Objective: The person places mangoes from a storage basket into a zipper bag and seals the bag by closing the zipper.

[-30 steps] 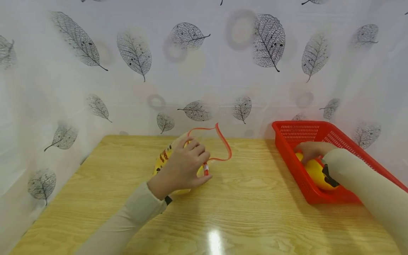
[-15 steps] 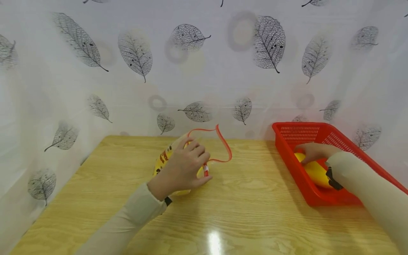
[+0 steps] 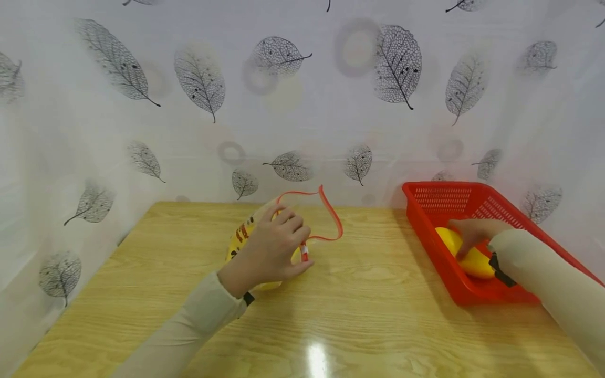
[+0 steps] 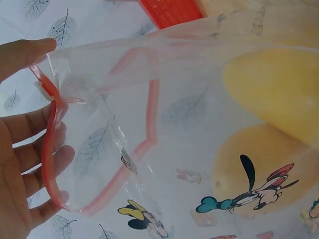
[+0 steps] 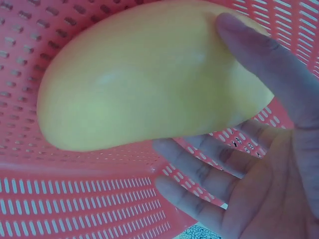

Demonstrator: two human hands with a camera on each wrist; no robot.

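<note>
In the head view my left hand [image 3: 269,247] holds a clear zip bag [image 3: 241,236] by its red-edged mouth, which stands open toward the right. The left wrist view shows the thumb and fingers spread along the red rim [image 4: 49,149], cartoon figures printed on the plastic, and two yellow rounded fruits [image 4: 259,169] inside. Over at the right, my right hand [image 3: 477,233] reaches into a red basket [image 3: 430,257] and grips a smooth yellow mango [image 5: 124,84]. Its thumb lies on one side of the mango, with the other fingers along the opposite side.
The red basket has slotted walls and stands at the right of the wooden table [image 3: 368,294]. Behind the table hangs a pale curtain [image 3: 302,121] with a dark leaf print.
My right hand has shifted slightly to the right on the mango, and more of the mango's far end shows. The left hand and the bag have stayed in place.
</note>
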